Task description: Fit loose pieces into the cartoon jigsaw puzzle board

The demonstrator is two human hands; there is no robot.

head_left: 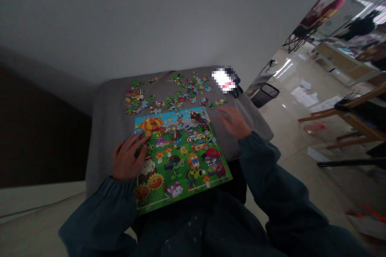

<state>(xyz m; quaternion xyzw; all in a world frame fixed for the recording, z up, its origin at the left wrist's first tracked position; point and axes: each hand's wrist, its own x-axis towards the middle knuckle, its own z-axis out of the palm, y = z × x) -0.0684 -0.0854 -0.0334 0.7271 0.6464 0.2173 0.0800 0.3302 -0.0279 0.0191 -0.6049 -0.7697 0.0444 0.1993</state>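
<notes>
A colourful cartoon puzzle board (177,160) lies at a slant on the cloth-covered surface, its near edge by my lap. My left hand (129,156) rests over the board's left edge, fingers stretched toward the printed pumpkin. Near those fingertips is a small blue and yellow patch (140,132); whether it is a loose piece or printing I cannot tell. To the right of the board, my right hand (236,122) is above the grey cloth with its fingers extended and apart, holding nothing visible. Loose puzzle pieces (173,101) are scattered beyond the board's far edge.
Grey cloth (105,128) covers the surface, which stands against a pale wall (169,20). A bright, blurred-out object (223,80) lies at the far right corner. On the floor to the right are a dark bin (265,95) and a wooden chair (356,108). A person (334,6) is farther back.
</notes>
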